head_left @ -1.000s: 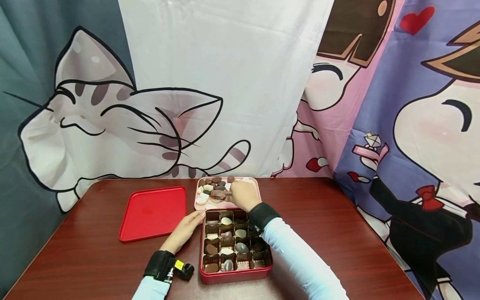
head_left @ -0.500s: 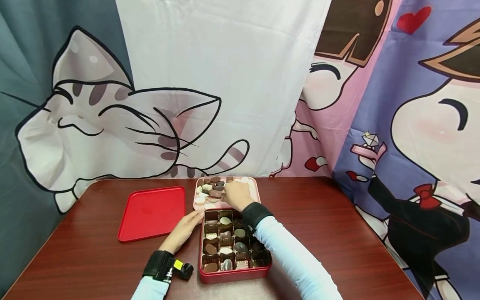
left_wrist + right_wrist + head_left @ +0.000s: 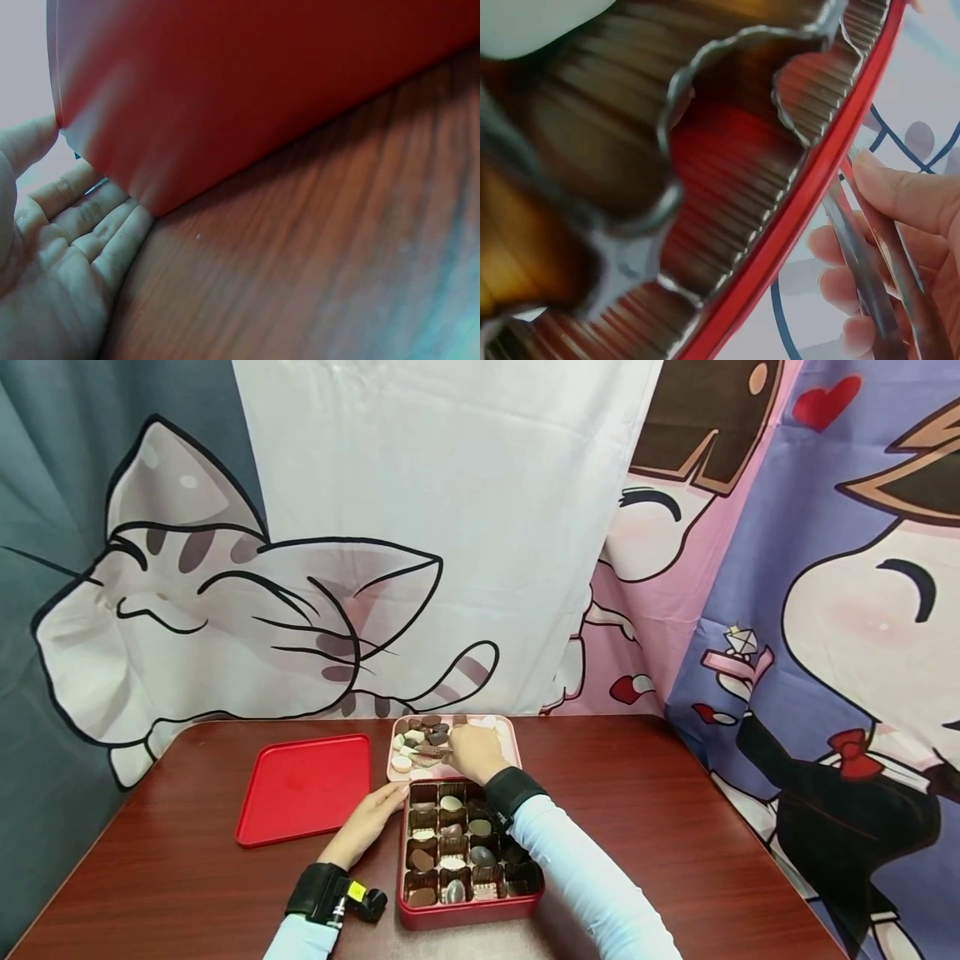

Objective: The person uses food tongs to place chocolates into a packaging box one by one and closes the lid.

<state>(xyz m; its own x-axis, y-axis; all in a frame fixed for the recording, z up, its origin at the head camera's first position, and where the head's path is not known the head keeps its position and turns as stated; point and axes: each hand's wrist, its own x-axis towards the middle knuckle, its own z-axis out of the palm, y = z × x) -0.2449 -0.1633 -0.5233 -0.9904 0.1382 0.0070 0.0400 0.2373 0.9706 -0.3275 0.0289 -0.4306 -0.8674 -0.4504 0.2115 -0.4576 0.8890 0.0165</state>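
At nine o'clock lies the red lid point(image 3: 306, 787) on the table point(image 3: 675, 827). My left hand point(image 3: 369, 820) rests with straight fingers against the far left corner of the red box point(image 3: 468, 906). At twelve o'clock, over the pink tray point(image 3: 510, 735) of chocolates point(image 3: 420, 739), my right hand point(image 3: 474, 752) grips metal tongs point(image 3: 874, 277).

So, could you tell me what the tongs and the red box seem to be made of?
The tongs in the right hand look like bare metal: thin grey arms with a dull shine. The red box looks like painted tin, smooth and glossy with a thin rolled rim, though plastic cannot be ruled out.
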